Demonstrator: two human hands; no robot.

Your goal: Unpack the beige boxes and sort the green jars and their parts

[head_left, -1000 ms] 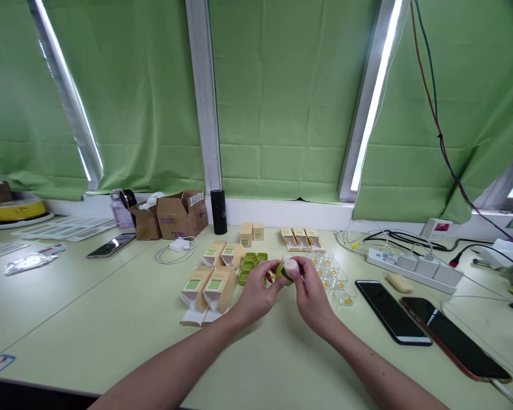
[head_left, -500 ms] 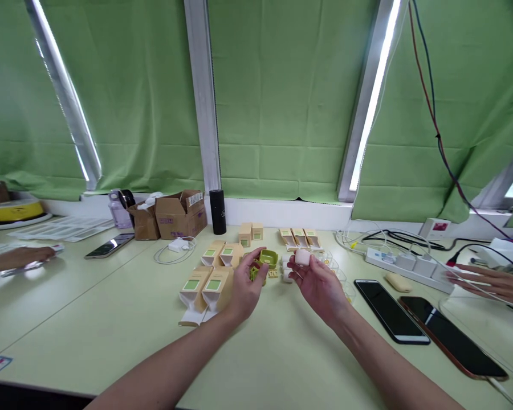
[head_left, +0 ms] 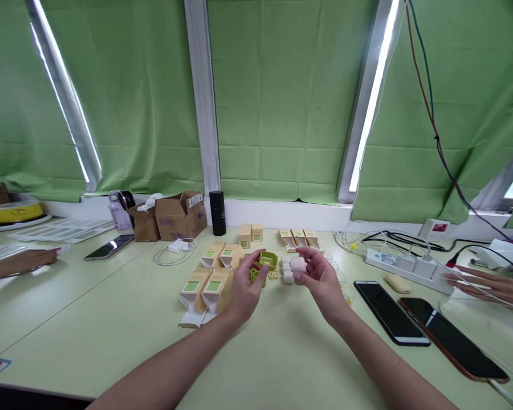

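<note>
My left hand [head_left: 247, 285] is closed around the rim of a small open green cup-like case [head_left: 268, 260], with its thumb and fingertips at the near left side. Other green cases stand behind and under this hand, mostly hidden. My right hand [head_left: 322, 280] pinches a small white rounded block [head_left: 298, 265] between thumb and fingers. More white blocks [head_left: 287, 277] are grouped on the table just left of it. Between the hands lie small yellowish pieces [head_left: 273, 275]. Clear plastic cups [head_left: 347, 293] show partly behind my right hand.
Opened kraft boxes [head_left: 218, 287] stand left of my hands, others [head_left: 299, 238] at the back. Two phones [head_left: 391, 312] and a power strip [head_left: 410, 265] lie on the right. Other people's hands [head_left: 36, 261] reach in at both sides. A cardboard box [head_left: 182, 216] stands behind.
The white block has come away from the green case and moved right in my right hand, then lower toward the other white blocks. Other people's hands have appeared at both edges.
</note>
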